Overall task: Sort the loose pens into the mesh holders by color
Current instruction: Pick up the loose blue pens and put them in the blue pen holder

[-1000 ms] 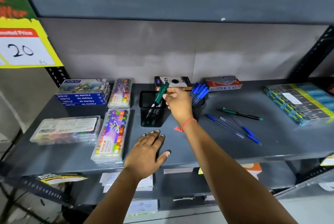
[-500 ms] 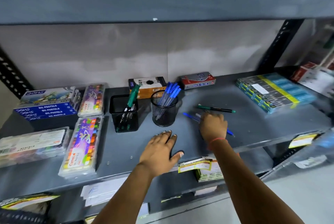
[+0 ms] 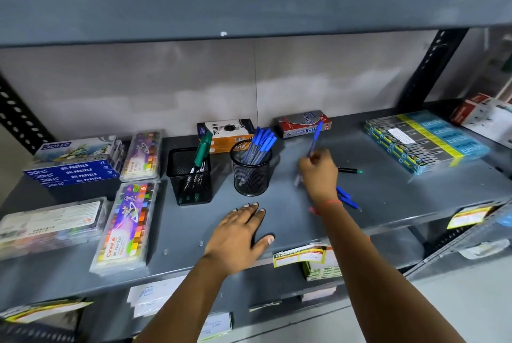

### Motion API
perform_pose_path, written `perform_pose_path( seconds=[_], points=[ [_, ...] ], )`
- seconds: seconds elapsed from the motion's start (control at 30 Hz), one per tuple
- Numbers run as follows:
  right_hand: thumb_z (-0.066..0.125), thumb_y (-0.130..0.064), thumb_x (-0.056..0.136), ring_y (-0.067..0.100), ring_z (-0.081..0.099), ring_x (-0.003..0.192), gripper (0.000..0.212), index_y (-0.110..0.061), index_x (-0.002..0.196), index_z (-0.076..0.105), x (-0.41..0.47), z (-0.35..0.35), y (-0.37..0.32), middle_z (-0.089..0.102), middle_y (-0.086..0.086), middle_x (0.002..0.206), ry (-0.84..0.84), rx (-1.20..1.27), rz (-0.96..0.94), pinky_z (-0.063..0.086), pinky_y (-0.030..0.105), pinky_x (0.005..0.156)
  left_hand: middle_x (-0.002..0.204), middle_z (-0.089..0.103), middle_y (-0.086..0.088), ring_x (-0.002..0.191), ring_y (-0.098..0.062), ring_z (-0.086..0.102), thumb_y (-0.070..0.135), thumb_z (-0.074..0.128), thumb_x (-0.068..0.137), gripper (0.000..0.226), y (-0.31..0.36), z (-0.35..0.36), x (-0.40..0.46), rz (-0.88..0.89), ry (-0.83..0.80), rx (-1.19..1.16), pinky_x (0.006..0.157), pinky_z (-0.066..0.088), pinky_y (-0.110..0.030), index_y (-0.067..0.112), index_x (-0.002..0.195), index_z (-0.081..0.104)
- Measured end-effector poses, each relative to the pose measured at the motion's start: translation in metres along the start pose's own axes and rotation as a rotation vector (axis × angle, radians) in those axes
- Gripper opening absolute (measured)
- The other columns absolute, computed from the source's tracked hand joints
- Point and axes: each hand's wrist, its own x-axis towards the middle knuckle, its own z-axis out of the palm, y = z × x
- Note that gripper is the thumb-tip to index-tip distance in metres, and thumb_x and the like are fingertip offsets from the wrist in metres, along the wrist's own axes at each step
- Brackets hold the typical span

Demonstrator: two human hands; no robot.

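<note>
My right hand [image 3: 318, 173] is closed around a blue pen [image 3: 314, 139], its capped end pointing up and away from me, lifted above the grey shelf [image 3: 291, 220] just right of the round mesh holder [image 3: 250, 173]. That round holder stands full of blue pens [image 3: 259, 146]. To its left the square mesh holder [image 3: 189, 176] holds green-capped pens [image 3: 202, 148] leaning to the right. My left hand [image 3: 239, 237] lies flat and open on the shelf near the front edge, fingers spread, holding nothing. Still loose on the shelf: a dark pen with a green tip [image 3: 349, 170] lying just past my right hand, and blue pens [image 3: 346, 198] beside my right wrist, partly hidden by it. Pastel boxes [image 3: 124, 227] sit at the left, a stack of teal packs [image 3: 426, 140] at the right
</note>
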Motion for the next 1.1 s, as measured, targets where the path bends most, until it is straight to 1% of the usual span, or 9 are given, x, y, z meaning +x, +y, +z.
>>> perform_pose_path(
  seconds=[0.07,0.13,0.27,0.4,0.5,0.7,0.83,1.0,1.1],
  points=[
    [0.052,-0.005,0.081,0.022,0.053,0.056,0.024,-0.02,0.063,0.044,0.005,0.006,-0.018,0.055,0.009,0.065,-0.014,0.232,0.013,0.051,0.037,0.062,0.156,0.019,-0.001,0.142,-0.016,0.014,0.057,0.033,0.09,0.063,-0.006,-0.002,-0.003,-0.02,0.009,0.004,0.115,0.004,-0.029,0.023,0.142,0.022],
    [0.052,-0.001,0.081,0.01,0.055,0.047,0.035,-0.022,0.056,0.039,0.01,0.014,-0.033,0.051,0.001,0.057,-0.053,0.361,0.0,0.054,0.022,0.054,0.155,0.02,-0.001,0.142,-0.016,0.015,0.056,0.034,0.09,0.062,-0.011,-0.004,-0.004,-0.046,0.023,0.0,0.115,0.004,-0.028,0.023,0.142,0.023],
    [0.054,-0.002,0.083,0.008,0.057,0.051,0.031,-0.019,0.06,0.042,0.015,0.033,-0.043,0.052,0.0,0.059,-0.129,0.277,0.029,0.051,0.01,0.043,0.155,0.02,0.0,0.142,-0.015,0.016,0.056,0.033,0.091,0.062,-0.011,-0.004,-0.005,-0.057,0.043,0.0,0.115,0.004,-0.027,0.023,0.142,0.024],
    [0.056,-0.007,0.081,0.019,0.047,0.066,0.028,-0.017,0.059,0.043,0.017,0.045,-0.032,0.051,0.004,0.064,-0.19,-0.057,-0.002,0.043,0.022,0.054,0.155,0.02,-0.001,0.142,-0.016,0.016,0.056,0.033,0.091,0.062,-0.01,-0.004,-0.005,-0.053,0.052,-0.007,0.115,0.004,-0.027,0.022,0.142,0.024],
    [0.058,-0.009,0.083,0.018,0.052,0.078,0.005,-0.007,0.08,0.061,0.013,0.047,-0.025,0.059,0.007,0.081,-0.195,-0.111,0.001,0.038,0.019,0.065,0.155,0.021,-0.001,0.141,-0.017,0.017,0.056,0.033,0.091,0.062,-0.011,-0.004,-0.005,-0.053,0.055,-0.007,0.115,0.005,-0.027,0.022,0.142,0.024],
    [0.056,-0.009,0.086,0.028,0.063,0.087,0.014,-0.002,0.088,0.068,0.007,0.042,-0.023,0.071,0.02,0.099,-0.141,-0.163,-0.026,0.042,0.023,0.075,0.154,0.024,-0.003,0.141,-0.018,0.019,0.055,0.034,0.091,0.062,-0.011,-0.003,-0.005,-0.048,0.062,-0.012,0.115,0.006,-0.028,0.021,0.141,0.026],
    [0.047,-0.006,0.088,0.042,0.06,0.103,0.023,0.005,0.1,0.063,0.006,0.02,0.003,0.066,0.029,0.109,-0.06,-0.44,-0.044,0.048,0.039,0.084,0.154,0.024,-0.003,0.141,-0.018,0.018,0.054,0.035,0.091,0.061,-0.011,-0.003,-0.005,-0.041,0.067,-0.025,0.115,0.006,-0.028,0.02,0.141,0.026],
    [0.038,-0.003,0.091,0.037,0.047,0.118,0.031,-0.002,0.118,0.054,0.003,-0.009,0.044,0.055,0.02,0.124,-0.081,-1.015,-0.093,0.048,0.043,0.091,0.154,0.023,-0.003,0.141,-0.017,0.017,0.054,0.035,0.091,0.061,-0.011,-0.003,-0.006,-0.044,0.062,-0.037,0.115,0.005,-0.027,0.02,0.141,0.026],
    [0.038,-0.003,0.092,0.036,0.047,0.119,0.032,-0.003,0.119,0.054,0.001,-0.011,0.047,0.054,0.02,0.124,-0.155,-1.12,-0.125,0.048,0.044,0.091,0.155,0.022,-0.003,0.141,-0.017,0.017,0.054,0.034,0.091,0.061,-0.011,-0.003,-0.005,-0.045,0.058,-0.038,0.115,0.004,-0.027,0.02,0.141,0.025]
  ],
)
